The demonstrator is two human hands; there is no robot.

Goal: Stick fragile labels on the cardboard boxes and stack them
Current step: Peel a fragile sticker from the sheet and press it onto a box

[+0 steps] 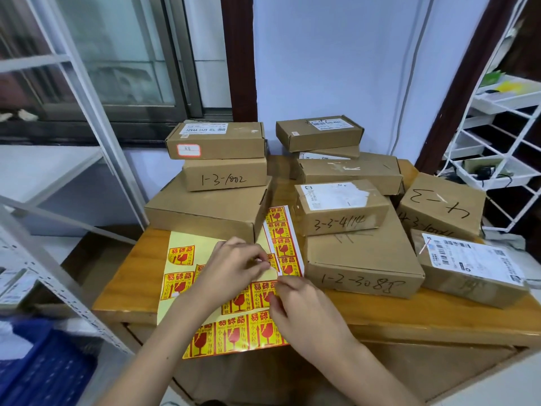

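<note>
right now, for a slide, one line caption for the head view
Both hands, left hand and right hand, work at a fragile label sheet on a wooden table crowded with cardboard boxes.

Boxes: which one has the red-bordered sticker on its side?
The top box of the left stack, marked 12V4A on its lid. Its front side carries a small red-bordered white sticker; no other box shows one.

My wooden table (409, 320) stands against a pale blue wall (336, 68). A dark-framed window (123, 54) fills the upper left, grey metal shelving (87, 112) before it; a white wire rack (497, 142) occupies the right edge.
</note>
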